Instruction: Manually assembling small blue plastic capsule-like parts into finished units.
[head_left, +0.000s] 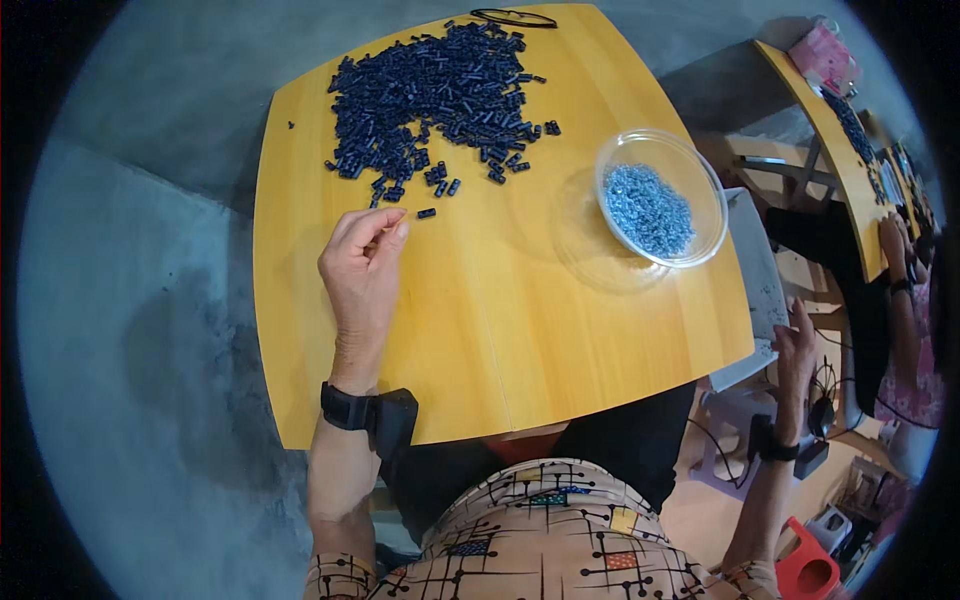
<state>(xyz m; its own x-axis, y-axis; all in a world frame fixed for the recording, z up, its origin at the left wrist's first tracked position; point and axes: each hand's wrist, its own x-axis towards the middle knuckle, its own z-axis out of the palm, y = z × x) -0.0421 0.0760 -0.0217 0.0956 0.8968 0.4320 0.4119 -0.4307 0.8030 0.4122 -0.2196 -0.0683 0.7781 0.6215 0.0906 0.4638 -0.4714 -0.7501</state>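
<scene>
On the yellow table, a large heap of small black plastic parts spreads across the far left. My left hand is at the heap's near edge, thumb and fingers pinched together; whatever may be between them is hidden. One loose black part lies just beyond its fingertips. Past the table's right edge, my right hand is over the near end of a grey bin, its fingers apart and nothing visible in them. To the right on the table stands a clear round bowl with many small shiny metal pieces.
A thin black loop lies at the table's far edge. At the right, another person's hand rests by a second table bearing dark parts. Cables and a red plastic stool are at the lower right.
</scene>
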